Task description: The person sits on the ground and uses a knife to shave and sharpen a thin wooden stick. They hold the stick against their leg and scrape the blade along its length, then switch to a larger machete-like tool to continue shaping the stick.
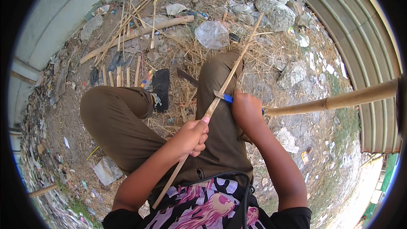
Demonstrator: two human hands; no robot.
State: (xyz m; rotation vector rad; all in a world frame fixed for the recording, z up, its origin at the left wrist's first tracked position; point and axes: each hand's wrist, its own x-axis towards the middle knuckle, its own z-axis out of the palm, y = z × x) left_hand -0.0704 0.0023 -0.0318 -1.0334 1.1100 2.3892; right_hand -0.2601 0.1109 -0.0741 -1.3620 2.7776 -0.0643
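My left hand (pixel 188 138) is wrapped around a long, thin bamboo strip (pixel 235 68), which slants from my lap over my raised right leg. The strip's lower end (pixel 169 183) reaches down in front of my shirt. My right hand (pixel 247 109) is closed on a knife with a blue handle (pixel 228 98). Its short blade (pixel 218 95) lies across the strip and touches it, a little beyond my left hand. My fingers hide most of the handle.
Several bamboo strips (pixel 124 36) lie around a thick bamboo piece (pixel 140 34) at the far left. A bamboo pole (pixel 330 101) extends rightward from beside my right hand toward a corrugated metal wall (pixel 360 29). Rocks (pixel 274 12), a clear plastic bag (pixel 212 34) and straw cover the ground ahead.
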